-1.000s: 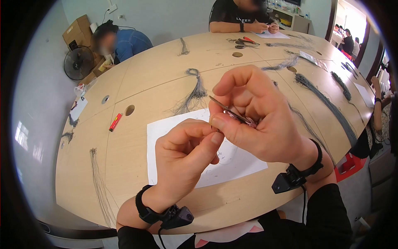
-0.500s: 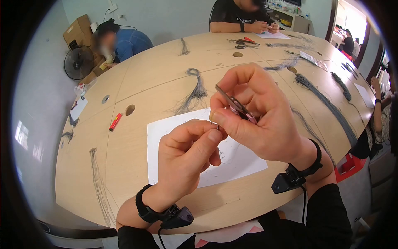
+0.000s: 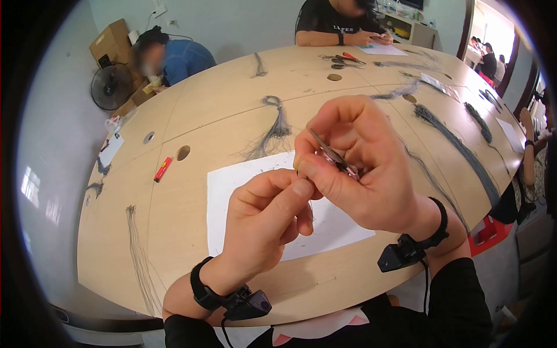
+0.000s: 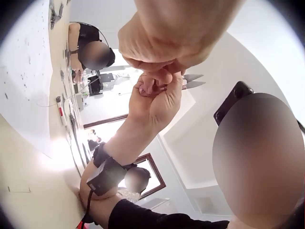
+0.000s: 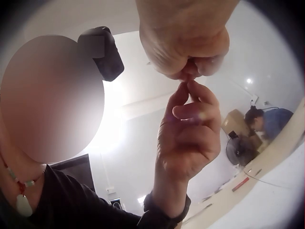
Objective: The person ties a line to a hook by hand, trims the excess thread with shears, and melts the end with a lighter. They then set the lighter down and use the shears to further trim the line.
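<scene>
In the head view the left hand [image 3: 267, 214] pinches a thin dark strand [image 3: 298, 173] between thumb and forefinger, over the white paper [image 3: 232, 185]. The right hand [image 3: 362, 165] meets it at the fingertips and holds small scissors [image 3: 333, 153] with pinkish handles in its palm, blades pointing up and left. In the left wrist view the two scissor blades [image 4: 194, 81] stick out apart from the right hand [image 4: 157, 102]. Whether the right fingertips also pinch the strand is too small to tell. Dark bits lie scattered on the paper.
Beyond the paper lies a grey thread bundle [image 3: 277, 124]; more bundles [image 3: 458, 148] lie at the right. A red marker-like stick [image 3: 163, 169] and a table hole [image 3: 183, 153] are at left. Scissors [image 3: 346, 61] lie farther back. Two people sit across the table.
The scissors in the right hand have tilted, their blades swinging from pointing left to pointing more upward. Both hands stay joined at the fingertips, the left having shifted slightly right.
</scene>
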`<state>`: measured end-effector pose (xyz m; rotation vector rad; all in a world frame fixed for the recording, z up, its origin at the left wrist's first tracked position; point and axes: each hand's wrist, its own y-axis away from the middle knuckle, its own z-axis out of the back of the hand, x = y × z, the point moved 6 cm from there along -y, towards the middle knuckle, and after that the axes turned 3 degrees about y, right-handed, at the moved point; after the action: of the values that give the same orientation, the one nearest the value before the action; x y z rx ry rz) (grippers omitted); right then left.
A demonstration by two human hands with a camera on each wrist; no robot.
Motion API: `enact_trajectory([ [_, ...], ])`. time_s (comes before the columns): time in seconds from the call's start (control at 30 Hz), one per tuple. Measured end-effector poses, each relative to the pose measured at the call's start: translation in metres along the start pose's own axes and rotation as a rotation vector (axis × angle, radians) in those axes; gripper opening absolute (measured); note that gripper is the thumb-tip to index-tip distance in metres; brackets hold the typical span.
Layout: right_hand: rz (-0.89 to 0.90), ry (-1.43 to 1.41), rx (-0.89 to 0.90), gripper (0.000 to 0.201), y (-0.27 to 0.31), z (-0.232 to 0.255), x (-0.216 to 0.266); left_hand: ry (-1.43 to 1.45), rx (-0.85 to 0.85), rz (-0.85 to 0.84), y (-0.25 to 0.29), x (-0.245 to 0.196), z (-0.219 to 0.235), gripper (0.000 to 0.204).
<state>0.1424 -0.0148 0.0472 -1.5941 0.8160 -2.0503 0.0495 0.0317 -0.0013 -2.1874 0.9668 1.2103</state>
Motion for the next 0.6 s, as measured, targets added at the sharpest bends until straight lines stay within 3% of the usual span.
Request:
enact_trajectory([
  [0.17, 0.027, 0.108, 0.034, 0.026, 0.002, -0.004, 0.001, -0.028, -0.025, -0.096, -0.002, 0.003, 0.009, 0.006],
  [0.33, 0.176, 0.266, 0.029, 0.028, 0.006, -0.010, 0.004, -0.280, -0.037, -0.415, -0.003, -0.011, 0.009, 0.007],
  [0.43, 0.220, 0.295, 0.006, 0.029, 0.005, -0.009, 0.006, -0.300, -0.039, -0.332, -0.003, -0.012, 0.006, 0.007],
  [0.5, 0.104, 0.194, -0.048, 0.027, 0.003, -0.004, 0.001, -0.229, -0.049, -0.265, -0.004, -0.008, 0.008, 0.007],
  [0.6, 0.084, 0.064, -0.094, 0.026, 0.000, 0.000, -0.006, -0.157, -0.059, -0.193, -0.005, -0.005, 0.009, 0.006],
])
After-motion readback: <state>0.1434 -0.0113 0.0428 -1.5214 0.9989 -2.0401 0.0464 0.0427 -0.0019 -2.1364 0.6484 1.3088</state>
